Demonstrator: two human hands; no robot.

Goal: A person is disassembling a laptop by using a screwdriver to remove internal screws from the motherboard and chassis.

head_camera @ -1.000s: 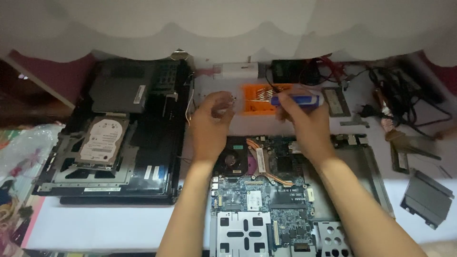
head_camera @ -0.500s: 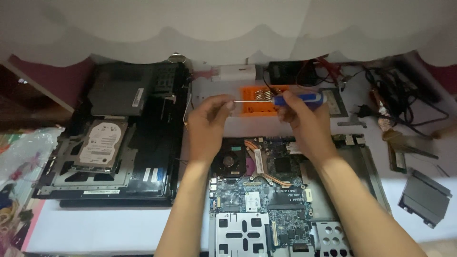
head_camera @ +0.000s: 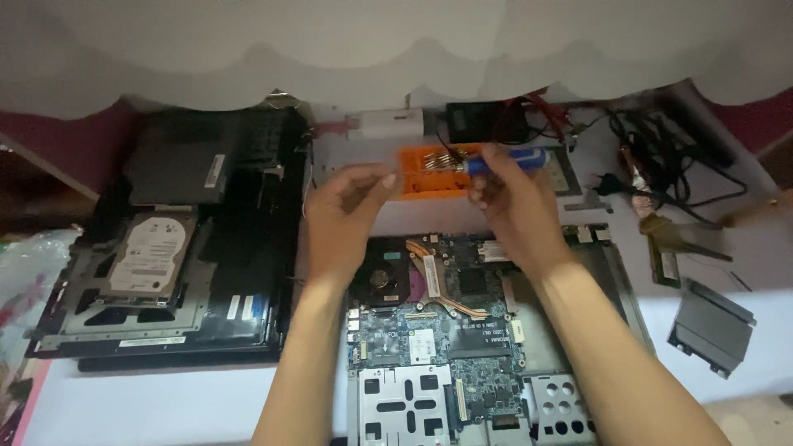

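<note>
Both hands are raised over the far end of an opened laptop base (head_camera: 450, 330). Right hand (head_camera: 516, 206) grips a blue-handled screwdriver (head_camera: 504, 161), held level with its metal end pointing left, just above an orange bit holder (head_camera: 425, 173) that sits on the white counter (head_camera: 165, 405). Left hand (head_camera: 347, 211) is empty, fingers loosely curled, thumb and forefinger reaching toward the screwdriver's tip without touching it. Whether a bit is seated in the tip is too small to tell.

Below the wrists lies the exposed blue circuit board with a copper heat pipe (head_camera: 438, 277) and a round fan (head_camera: 382, 277). To the left rests a second dark laptop shell (head_camera: 215, 248) with a silver hard drive (head_camera: 149, 256) in its bay. Tangled black cables (head_camera: 661, 157) lie at the far right.

Handling the tip well likely means keeping the handle steady in the right hand while the left pinches close to the end, working over the holder so small parts cannot drop into the board.
</note>
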